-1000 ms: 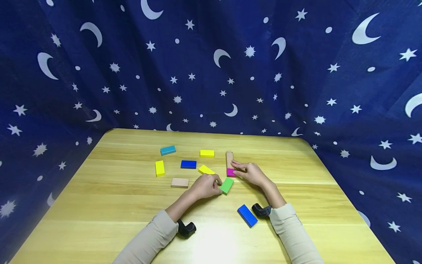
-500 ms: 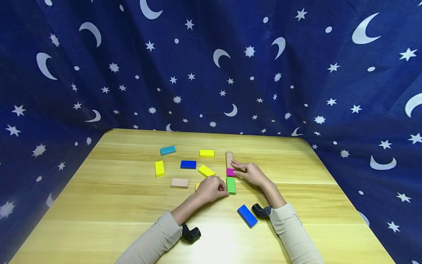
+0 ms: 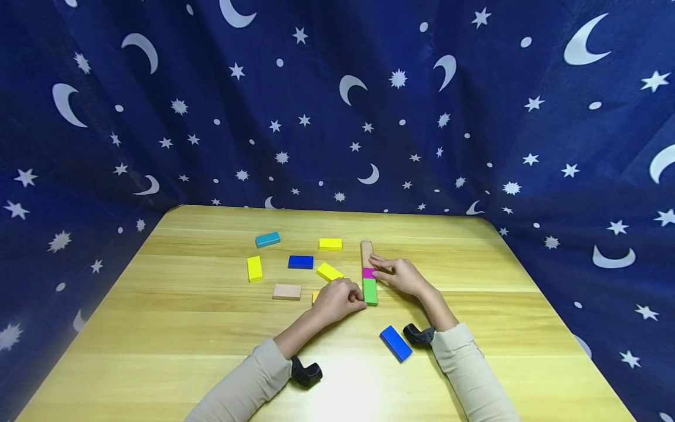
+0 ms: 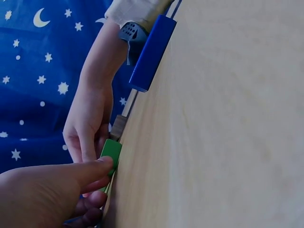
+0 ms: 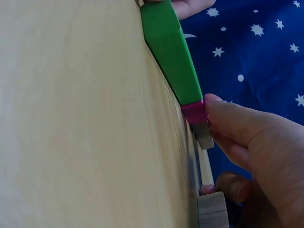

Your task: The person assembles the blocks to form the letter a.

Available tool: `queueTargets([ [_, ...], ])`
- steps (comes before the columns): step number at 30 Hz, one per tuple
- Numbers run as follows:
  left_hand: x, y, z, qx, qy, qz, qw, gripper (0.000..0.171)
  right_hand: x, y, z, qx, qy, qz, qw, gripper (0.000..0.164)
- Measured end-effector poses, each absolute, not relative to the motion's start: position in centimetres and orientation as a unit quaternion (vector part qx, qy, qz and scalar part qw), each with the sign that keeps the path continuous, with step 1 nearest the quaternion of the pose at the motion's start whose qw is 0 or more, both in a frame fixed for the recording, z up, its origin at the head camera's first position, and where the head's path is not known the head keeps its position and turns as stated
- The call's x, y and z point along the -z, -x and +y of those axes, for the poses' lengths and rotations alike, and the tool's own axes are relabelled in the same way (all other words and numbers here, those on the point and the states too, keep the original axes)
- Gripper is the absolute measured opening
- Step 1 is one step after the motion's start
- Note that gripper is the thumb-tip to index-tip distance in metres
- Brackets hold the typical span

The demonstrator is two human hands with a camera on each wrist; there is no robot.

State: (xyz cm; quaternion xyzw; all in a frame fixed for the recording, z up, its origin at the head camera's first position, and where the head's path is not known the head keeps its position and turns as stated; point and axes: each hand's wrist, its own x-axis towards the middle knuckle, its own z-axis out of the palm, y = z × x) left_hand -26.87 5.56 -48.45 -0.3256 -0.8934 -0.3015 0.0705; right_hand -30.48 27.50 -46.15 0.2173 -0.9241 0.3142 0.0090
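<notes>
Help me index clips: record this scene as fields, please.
left hand: touches green block
right hand: touches pink block
row, far to near: tan block, pink block, green block
left of row: three yellow blocks, teal block, navy block, second tan block, orange block (mostly hidden)
nearest the person: blue block
backdrop: blue starry cloth

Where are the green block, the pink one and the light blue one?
Green block [image 3: 370,291]: head view, middle of its top.
Pink block [image 3: 367,273]: head view, on its top.
Light blue block [image 3: 267,238]: head view, middle of its top.
</notes>
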Motion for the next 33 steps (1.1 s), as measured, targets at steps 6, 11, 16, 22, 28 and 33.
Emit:
queueTargets([
  [6, 48.42, 26.90, 5.58, 0.296, 0.327, -0.894, 0.077, 0.019, 46.27, 30.62, 27.64, -0.318, -0.224, -0.921, 0.012, 0.040],
  [11, 48.42, 27.01, 5.53, 0.294, 0.327, -0.895, 0.078, 0.021, 46.18, 30.62, 27.64, -0.320, -0.228, -0.919, 0.014, 0.040],
  [16, 48.51, 27.07, 5.51, 0.294, 0.327, -0.895, 0.074, 0.022, 46.14, 30.56, 27.56, -0.329, -0.222, -0.918, 0.007, 0.045],
  [22, 48.51, 27.01, 5.51, 0.294, 0.325, -0.896, 0.069, 0.022, 46.07, 30.40, 27.52, -0.330, -0.223, -0.917, 0.004, 0.051],
  [28, 48.58, 27.10, 5.54, 0.290, 0.327, -0.897, 0.072, 0.022, 45.83, 30.25, 27.36, -0.333, -0.229, -0.915, 0.004, 0.052],
  [33, 48.66, 27.19, 5.54, 0.285, 0.328, -0.897, 0.077, 0.022, 45.73, 30.20, 27.26, -0.328, -0.231, -0.916, 0.007, 0.051],
])
